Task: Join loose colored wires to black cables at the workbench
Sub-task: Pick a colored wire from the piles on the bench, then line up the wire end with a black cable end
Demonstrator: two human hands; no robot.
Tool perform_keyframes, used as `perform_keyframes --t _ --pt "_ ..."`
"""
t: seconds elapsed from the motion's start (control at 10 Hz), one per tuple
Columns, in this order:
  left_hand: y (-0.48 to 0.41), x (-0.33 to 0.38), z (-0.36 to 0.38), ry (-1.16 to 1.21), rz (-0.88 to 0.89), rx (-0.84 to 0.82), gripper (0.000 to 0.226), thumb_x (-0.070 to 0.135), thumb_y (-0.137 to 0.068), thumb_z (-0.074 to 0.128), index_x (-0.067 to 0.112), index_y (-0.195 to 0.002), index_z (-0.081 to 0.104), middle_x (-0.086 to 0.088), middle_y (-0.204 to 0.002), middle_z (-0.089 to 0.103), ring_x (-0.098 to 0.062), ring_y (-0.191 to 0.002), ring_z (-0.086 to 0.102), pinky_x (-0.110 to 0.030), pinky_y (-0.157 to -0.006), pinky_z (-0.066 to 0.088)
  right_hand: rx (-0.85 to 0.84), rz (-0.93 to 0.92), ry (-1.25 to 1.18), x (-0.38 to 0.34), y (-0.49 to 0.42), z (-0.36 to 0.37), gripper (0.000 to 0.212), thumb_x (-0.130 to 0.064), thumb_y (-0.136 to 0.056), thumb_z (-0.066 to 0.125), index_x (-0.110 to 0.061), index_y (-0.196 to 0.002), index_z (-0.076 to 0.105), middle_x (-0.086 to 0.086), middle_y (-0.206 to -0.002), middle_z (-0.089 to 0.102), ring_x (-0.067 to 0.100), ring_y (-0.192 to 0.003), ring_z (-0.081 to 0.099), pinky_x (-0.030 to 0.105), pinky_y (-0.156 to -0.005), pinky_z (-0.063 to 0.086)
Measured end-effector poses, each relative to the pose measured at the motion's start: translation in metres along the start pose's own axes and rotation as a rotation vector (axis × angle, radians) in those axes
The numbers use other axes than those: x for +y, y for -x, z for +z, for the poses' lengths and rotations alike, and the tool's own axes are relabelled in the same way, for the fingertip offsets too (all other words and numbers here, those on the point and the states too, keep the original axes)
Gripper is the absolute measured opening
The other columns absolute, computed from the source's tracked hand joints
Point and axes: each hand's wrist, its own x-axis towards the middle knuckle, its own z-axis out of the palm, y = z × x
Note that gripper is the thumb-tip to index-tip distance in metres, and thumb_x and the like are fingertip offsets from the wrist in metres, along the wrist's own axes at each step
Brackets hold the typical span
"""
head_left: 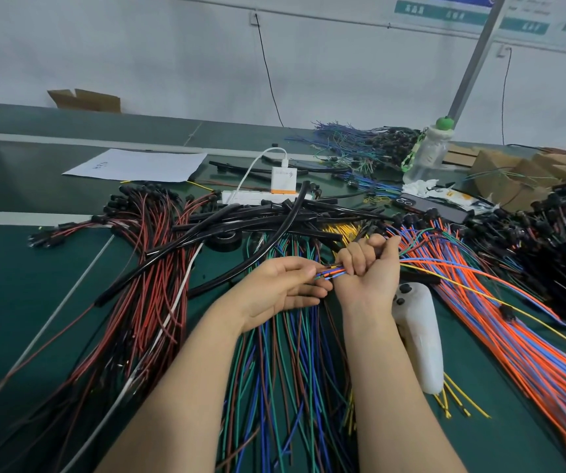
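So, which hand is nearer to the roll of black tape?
Left. The left hand sits below and right of the black tape roll, pinching the wire bundle; the right hand grips that bundle farther right, beyond the left hand.

nothing here reads clearly: the wall posters [520,15] carry blurred characters, the white paper sheet [138,165] a small handwritten scribble, and the white charger [284,179] faint grey print.
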Motion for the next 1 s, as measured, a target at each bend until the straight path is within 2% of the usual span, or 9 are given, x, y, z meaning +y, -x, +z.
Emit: perform_keyframes --t 0.1,0.3,0.5,0.8,1.0 --pt "0.0017 0.0016 -0.0025 0.0 0.01 -0.009 0.016 0.003 -0.094 0.051 0.006 -0.107 0.062 -0.008 -0.087 0.074 -0.01 -0.076 0.07 -0.017 -0.067 0.055 0.008 -0.001 -0.005 0.0 -0.0005 -0.0005 0.049 -0.043 -0.103 0.033 -0.016 -0.063 0.042 -0.008 -0.04 0.022 0.006 -0.029 0.018 0.018 -0.029 0.019" --pt "0.0019 0.0017 -0.0032 -0.013 0.002 -0.011 0.014 0.003 -0.092 0.055 0.004 -0.104 0.063 -0.01 -0.09 0.074 -0.009 -0.077 0.07 -0.014 -0.065 0.054 0.016 -0.006 0.031 0.0001 -0.0005 -0.0006 0.049 -0.045 -0.102 0.034 -0.016 -0.063 0.042 -0.008 -0.039 0.022 0.006 -0.03 0.017 0.018 -0.029 0.019" --pt "0.0039 0.0024 -0.0068 0.029 -0.004 -0.059 0.018 0.002 -0.091 0.054 0.005 -0.107 0.062 -0.01 -0.098 0.073 -0.011 -0.088 0.071 -0.012 -0.067 0.053 0.032 -0.009 0.004 -0.0001 -0.0003 -0.0011 0.049 -0.044 -0.103 0.034 -0.016 -0.063 0.043 -0.008 -0.041 0.022 0.006 -0.031 0.018 0.018 -0.03 0.019" --pt "0.0026 0.0006 -0.005 0.039 0.014 -0.045 0.026 0.017 -0.077 0.064 0.006 -0.101 0.063 -0.01 -0.093 0.074 -0.01 -0.082 0.071 -0.012 -0.064 0.053 0.044 0.0 -0.02 0.0013 -0.0001 -0.0002 0.049 -0.044 -0.102 0.035 -0.016 -0.063 0.043 -0.008 -0.04 0.022 0.006 -0.03 0.017 0.018 -0.03 0.017" --pt "0.0017 0.0004 -0.0038 0.048 0.022 -0.024 0.022 0.014 -0.077 0.065 0.006 -0.098 0.061 -0.009 -0.087 0.074 -0.009 -0.077 0.07 -0.014 -0.064 0.054 0.041 0.027 -0.021 0.0031 0.001 0.0026 0.048 -0.043 -0.102 0.036 -0.015 -0.063 0.043 -0.008 -0.04 0.023 0.006 -0.03 0.018 0.017 -0.031 0.017"
